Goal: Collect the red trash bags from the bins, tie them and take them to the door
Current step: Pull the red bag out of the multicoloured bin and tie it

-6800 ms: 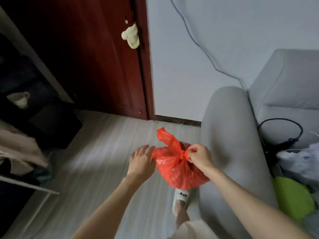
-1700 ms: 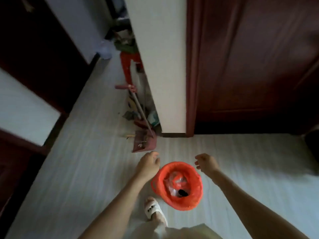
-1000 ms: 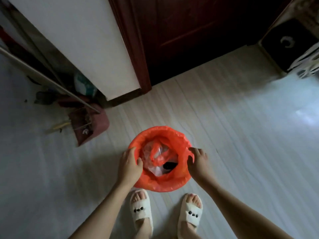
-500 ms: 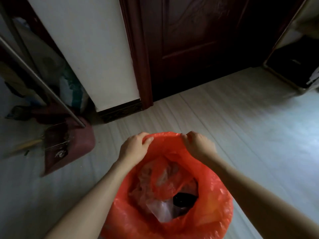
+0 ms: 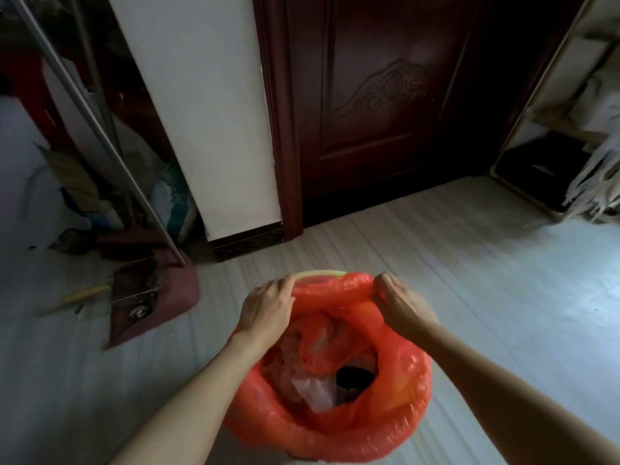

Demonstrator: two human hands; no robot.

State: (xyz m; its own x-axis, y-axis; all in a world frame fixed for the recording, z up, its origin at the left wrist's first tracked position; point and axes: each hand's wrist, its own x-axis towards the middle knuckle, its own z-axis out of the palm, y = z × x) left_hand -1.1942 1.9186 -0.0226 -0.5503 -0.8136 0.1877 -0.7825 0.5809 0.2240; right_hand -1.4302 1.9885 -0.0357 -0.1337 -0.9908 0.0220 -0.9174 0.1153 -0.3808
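The red trash bag (image 5: 399, 394) is sitting low in the centre of the frame, its mouth gaping wide toward the camera and its rolled edge folded over the rim of a bin (image 5: 320, 273), of which only a thin yellow-green arc is showing at the far side. Inside the bag, crumpled red and pale plastic and one dark object are lying in a heap.

Both hands are working at the far edge of the bag, a little apart from each other. The left hand (image 5: 268, 307) is gripping the rolled red rim on the left, its fingers curled over the plastic. The right hand (image 5: 399, 302) is gripping the same rim on the right, knuckles up and fingers hooked round the film. Between them the red edge is stretching in a taut roll, lifted clear of the bin's pale rim behind it. Both bare forearms are reaching in from the bottom corners.

The bag is standing on a pale striped floor (image 5: 503, 280). Directly above it, in the upper middle of the frame, a dark red wooden door (image 5: 385, 105) with a carved panel is standing closed, with a white wall section (image 5: 204, 105) just to its left. At middle left a maroon dustpan (image 5: 151, 297) is lying on the floor, a metal pole (image 5: 100, 129) slanting up from it toward the upper left corner. At the right edge a shelf unit (image 5: 553, 156) is holding dark and pale items too dim to identify.
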